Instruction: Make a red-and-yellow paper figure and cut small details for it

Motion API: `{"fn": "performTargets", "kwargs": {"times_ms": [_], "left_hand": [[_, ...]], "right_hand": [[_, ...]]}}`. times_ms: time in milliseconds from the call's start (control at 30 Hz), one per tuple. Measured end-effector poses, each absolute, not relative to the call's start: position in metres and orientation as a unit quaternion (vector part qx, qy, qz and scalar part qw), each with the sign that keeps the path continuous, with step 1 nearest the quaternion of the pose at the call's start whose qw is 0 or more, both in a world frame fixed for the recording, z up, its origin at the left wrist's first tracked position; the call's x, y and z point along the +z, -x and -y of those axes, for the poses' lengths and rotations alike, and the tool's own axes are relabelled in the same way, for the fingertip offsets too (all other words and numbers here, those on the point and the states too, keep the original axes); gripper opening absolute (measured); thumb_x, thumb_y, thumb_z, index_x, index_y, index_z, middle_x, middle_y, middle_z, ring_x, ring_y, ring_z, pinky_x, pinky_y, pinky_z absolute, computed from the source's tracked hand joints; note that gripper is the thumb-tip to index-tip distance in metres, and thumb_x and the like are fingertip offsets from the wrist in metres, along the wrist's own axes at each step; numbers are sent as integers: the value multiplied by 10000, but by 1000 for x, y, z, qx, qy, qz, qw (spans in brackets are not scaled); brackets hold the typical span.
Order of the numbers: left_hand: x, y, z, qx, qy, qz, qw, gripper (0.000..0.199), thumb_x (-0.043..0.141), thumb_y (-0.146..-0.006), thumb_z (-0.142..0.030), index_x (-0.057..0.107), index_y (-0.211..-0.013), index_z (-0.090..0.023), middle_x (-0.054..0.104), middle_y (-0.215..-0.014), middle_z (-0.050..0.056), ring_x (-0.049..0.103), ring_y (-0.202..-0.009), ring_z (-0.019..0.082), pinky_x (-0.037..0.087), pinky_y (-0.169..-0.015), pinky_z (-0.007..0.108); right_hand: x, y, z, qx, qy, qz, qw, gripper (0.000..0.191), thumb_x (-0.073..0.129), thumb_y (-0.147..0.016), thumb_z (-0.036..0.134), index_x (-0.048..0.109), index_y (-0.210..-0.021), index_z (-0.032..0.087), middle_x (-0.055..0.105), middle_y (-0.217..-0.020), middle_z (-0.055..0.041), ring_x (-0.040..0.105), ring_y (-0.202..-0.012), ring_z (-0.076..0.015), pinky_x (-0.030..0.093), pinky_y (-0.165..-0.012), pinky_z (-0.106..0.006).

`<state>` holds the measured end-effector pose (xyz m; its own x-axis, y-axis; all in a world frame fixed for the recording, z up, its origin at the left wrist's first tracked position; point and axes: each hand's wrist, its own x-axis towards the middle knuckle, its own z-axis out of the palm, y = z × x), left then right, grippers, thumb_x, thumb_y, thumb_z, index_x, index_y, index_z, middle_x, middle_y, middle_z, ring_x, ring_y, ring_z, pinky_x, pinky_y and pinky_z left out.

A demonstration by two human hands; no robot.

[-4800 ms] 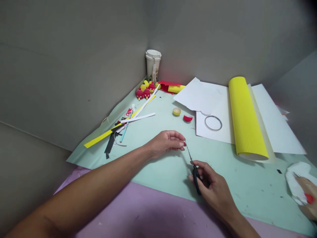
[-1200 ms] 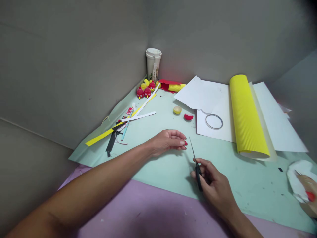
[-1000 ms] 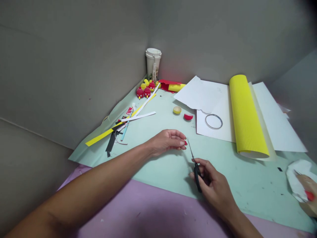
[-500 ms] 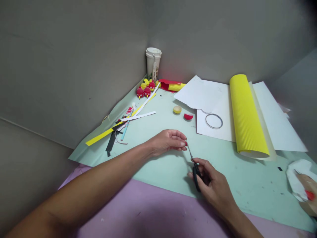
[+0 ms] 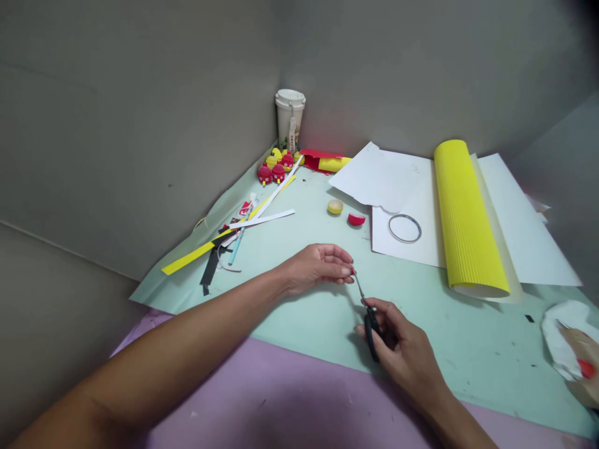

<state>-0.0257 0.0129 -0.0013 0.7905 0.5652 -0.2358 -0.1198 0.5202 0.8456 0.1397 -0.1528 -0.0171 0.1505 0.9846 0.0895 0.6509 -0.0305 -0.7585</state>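
Observation:
My right hand (image 5: 397,337) is wrapped round the black handles of a pair of scissors (image 5: 373,333), whose blades point up and away from me. Pinched between the thumb and fingertips of my left hand (image 5: 322,268) is a tiny red piece (image 5: 352,271), mostly hidden; it looks like paper. The scissor tips touch or nearly touch it. Whether the blades are parted I cannot tell. Beyond my hands, a yellow half-round cup (image 5: 335,206) and a red half-round cup (image 5: 356,219) lie on the pale green sheet (image 5: 299,318).
Left lie paper strips (image 5: 187,257) and a light blue pencil-like stick (image 5: 236,246). Red and yellow ornaments (image 5: 264,174) sit before a white lidded cup (image 5: 290,118). Right are white sheets (image 5: 407,181), a ring (image 5: 405,228), a yellow corrugated roll (image 5: 470,218) and a crumpled white bundle (image 5: 561,337).
The scissor blades have shifted very slightly at the red piece. Both hands stay in nearly the same place, and everything else lies as before.

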Motion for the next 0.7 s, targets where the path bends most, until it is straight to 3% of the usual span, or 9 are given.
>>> {"fn": "performTargets", "kwargs": {"times_ms": [700], "left_hand": [[-2,25,-13,204,-444,-249,836,352,869,-641,-173,642,-902,-109,700,-811,64,700,-749,148,509,-698,257]], "right_hand": [[-19,-141,154,228,675,612,342,331,591,-856,365,609,-1144,204,612,-688,30,594,-589,-130,510,-592,-214]]}}
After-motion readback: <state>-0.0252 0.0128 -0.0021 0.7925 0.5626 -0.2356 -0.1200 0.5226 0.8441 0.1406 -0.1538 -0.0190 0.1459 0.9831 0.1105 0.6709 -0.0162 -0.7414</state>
